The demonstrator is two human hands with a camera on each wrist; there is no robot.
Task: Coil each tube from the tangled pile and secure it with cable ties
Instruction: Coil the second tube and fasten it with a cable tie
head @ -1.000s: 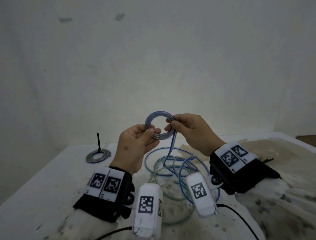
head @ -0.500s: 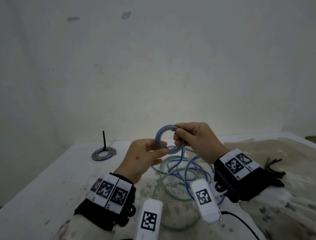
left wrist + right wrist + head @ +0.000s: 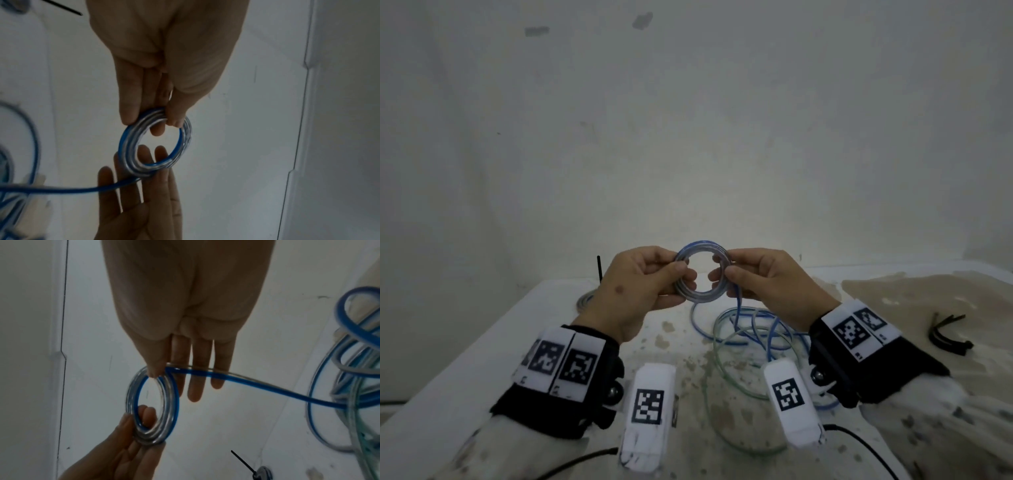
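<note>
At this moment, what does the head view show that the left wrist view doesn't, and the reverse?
Only the head view shows the loose black cable ties on the table at right, both wrist bands, and the greenish tube in the pile. Only the left wrist view shows the left hand's thumb and fingers pinching the coil from the palm side. Both show both hands, including the right hand, gripping the blue coil with its tail trailing to the pile.

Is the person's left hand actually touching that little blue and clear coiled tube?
Touching. The left wrist view shows the left hand pinching the small blue and clear tube coil between thumb and fingers, no gap.
</note>
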